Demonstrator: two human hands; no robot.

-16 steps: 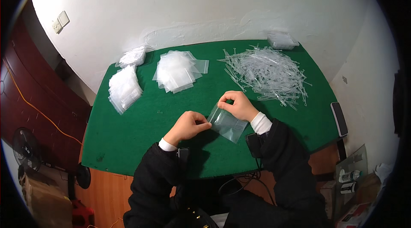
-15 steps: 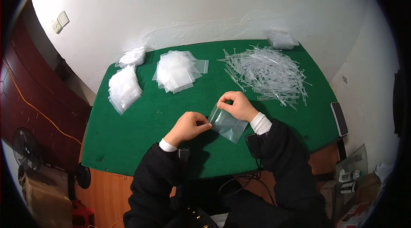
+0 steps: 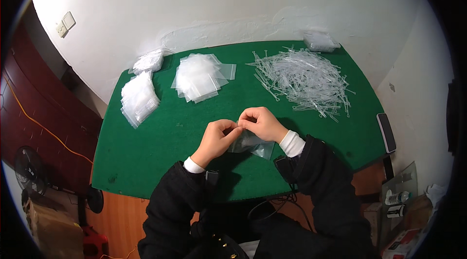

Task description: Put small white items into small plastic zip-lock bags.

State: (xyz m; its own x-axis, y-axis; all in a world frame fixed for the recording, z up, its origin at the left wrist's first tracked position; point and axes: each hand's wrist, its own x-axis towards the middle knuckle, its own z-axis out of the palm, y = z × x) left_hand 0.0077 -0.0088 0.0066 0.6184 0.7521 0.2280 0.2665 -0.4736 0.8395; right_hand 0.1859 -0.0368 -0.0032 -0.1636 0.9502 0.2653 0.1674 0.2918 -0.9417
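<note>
A clear zip-lock bag (image 3: 262, 149) is pinched along its upper edge by both hands over the near middle of the green table. My left hand (image 3: 217, 138) grips it with thumb and forefinger closed. Right beside it, my right hand (image 3: 263, 124) pinches the same edge, fingertips almost touching the left ones. Both hands cover much of the bag, so whether anything lies inside cannot be made out. Beyond my right hand spreads a large heap of thin clear plastic sticks (image 3: 306, 81). A loose pile of flat clear bags (image 3: 199, 78) lies beyond my left hand.
Stacked clear bags (image 3: 139, 97) lie at the table's left, with a bundle of packed bags (image 3: 148, 61) behind them. Another clear packet (image 3: 321, 41) sits at the far right corner. A phone-like device (image 3: 386, 133) is at the right edge. Green cloth (image 3: 141, 161) covers the table.
My hands have come together: the left moved up and right, the right slightly left and down. The bag's upper edge is now hidden behind the fingers, and the bag looks more folded.
</note>
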